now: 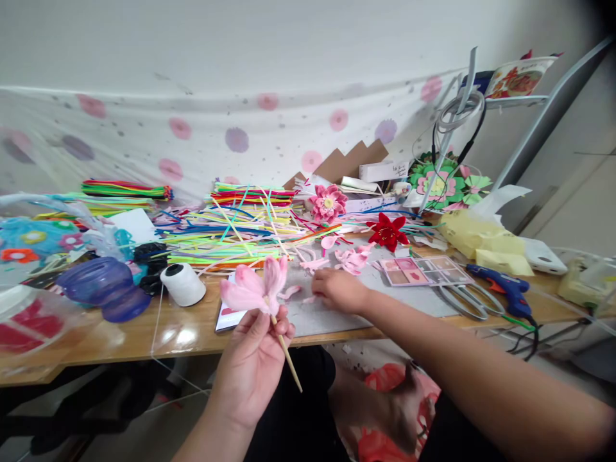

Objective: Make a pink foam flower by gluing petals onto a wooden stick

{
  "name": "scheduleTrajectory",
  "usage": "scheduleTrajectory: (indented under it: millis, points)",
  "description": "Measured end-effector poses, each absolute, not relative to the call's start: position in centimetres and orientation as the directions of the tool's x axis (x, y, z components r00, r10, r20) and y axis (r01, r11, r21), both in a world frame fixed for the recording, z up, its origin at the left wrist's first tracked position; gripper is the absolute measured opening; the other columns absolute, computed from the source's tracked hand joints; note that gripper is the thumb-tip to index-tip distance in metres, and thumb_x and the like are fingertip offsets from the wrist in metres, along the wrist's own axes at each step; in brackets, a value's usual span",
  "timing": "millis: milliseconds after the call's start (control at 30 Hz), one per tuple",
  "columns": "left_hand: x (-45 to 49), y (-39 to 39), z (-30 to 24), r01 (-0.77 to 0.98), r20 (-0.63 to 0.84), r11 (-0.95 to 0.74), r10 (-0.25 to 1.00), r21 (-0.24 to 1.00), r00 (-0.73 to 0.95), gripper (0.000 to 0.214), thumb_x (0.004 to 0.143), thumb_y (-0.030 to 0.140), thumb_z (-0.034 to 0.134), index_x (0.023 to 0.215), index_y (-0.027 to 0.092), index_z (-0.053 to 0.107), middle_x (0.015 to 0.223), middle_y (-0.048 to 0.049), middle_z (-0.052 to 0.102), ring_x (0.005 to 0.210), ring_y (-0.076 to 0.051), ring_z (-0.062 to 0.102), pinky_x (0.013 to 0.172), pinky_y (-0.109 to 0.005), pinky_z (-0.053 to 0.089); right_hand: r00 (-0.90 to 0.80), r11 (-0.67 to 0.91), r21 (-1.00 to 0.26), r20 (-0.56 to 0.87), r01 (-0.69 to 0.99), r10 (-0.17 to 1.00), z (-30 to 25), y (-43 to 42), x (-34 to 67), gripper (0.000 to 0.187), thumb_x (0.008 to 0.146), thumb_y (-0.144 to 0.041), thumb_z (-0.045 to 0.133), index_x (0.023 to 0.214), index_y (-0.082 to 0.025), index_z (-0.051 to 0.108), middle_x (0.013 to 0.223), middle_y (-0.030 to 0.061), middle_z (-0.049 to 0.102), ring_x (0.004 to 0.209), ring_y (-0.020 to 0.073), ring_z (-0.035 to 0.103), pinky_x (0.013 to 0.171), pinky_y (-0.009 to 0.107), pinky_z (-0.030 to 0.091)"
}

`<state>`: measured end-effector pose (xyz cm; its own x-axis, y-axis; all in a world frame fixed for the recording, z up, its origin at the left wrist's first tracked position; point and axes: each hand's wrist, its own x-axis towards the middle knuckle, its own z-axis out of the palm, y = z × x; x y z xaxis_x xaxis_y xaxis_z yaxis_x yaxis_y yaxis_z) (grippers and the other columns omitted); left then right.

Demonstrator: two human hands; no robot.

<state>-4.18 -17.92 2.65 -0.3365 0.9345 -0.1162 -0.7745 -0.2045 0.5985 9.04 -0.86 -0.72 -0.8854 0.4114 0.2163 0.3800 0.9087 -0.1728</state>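
Left hand [253,369] pinches the stick [291,367] of a pink flower [245,292], held up at near edge of table [192,343]. Right hand [341,290] at grey mat [312,325], curled, can't tell if gripping; pink petals [353,259] just beyond. Red flower [387,232], glue gun [514,294] farther right.

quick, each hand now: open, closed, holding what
Left hand: holding a pink flower by its stick.
Right hand: beside pink pieces on the grey mat; grip can't be told.
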Motion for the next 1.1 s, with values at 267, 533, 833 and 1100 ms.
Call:
scheduleTrajectory:
  millis: [267, 533, 833, 1100]
  points:
    - [-1.1, -15.6, 2.2, -0.697, -0.101, -0.175, 0.936, 0.695, -0.337, 0.015, 0.058, 0.018, 0.081, 0.067, 0.018, 0.069, 0.074, -0.004, 0.065, 0.067, -0.011, 0.056, 0.064, -0.023, 0.049, -0.793, 0.837, -0.203, 0.269, 0.509, 0.547, 1.3, -0.4, 18.5, 0.029, 0.086, -0.024, 0.052, 0.112, -0.019, 0.064, 0.112, 0.0123, 0.062, 0.102, 0.0235, 0.057, 0.086, 0.034, 0.043]
    - [0.1, -14.1, 1.1, -0.7, -0.181, -0.089, 0.936, 0.708, -0.303, 0.017, 0.062, 0.019, 0.079, 0.072, 0.017, 0.066, 0.076, -0.0024, 0.065, 0.069, -0.012, 0.057, 0.065, -0.024, 0.055, 0.13, -0.006, -0.39, 0.292, 0.921, 0.947, 3.2, 0.7, 37.8, 0.026, 0.081, -0.031, 0.049, 0.083, -0.014, 0.07, 0.072, 0.0078, 0.069, 0.066, 0.0192, 0.06, 0.058, 0.027, 0.042]
    - [2.6, -13.6, 2.2, -0.736, -0.196, -0.028, 0.956, 0.677, -0.217, 0.021, 0.06, 0.015, 0.079, 0.078, 0.015, 0.068, 0.081, -0.0035, 0.067, 0.064, -0.01, 0.056, 0.063, -0.025, 0.054, 0.423, -0.366, -0.406, 0.057, 0.838, 0.904, -2.6, 2.0, 43.3, 0.03, 0.084, -0.043, 0.057, 0.081, -0.013, 0.063, 0.078, 0.0028, 0.065, 0.073, 0.0156, 0.062, 0.07, 0.033, 0.048]
    - [2.8, -14.6, 2.7, -0.789, -0.175, -0.064, 0.961, 0.611, -0.213, 0.014, 0.058, 0.015, 0.081, 0.065, 0.015, 0.069, 0.075, -0.0044, 0.067, 0.061, -0.009, 0.055, 0.063, -0.025, 0.05, 0.376, -0.092, -0.737, 0.229, 0.67, 0.898, -1.4, 0.4, 42.8, 0.023, 0.063, -0.036, 0.062, 0.048, -0.024, 0.048, 0.042, 0.0057, 0.051, 0.048, 0.0292, 0.059, 0.047, 0.042, 0.041]
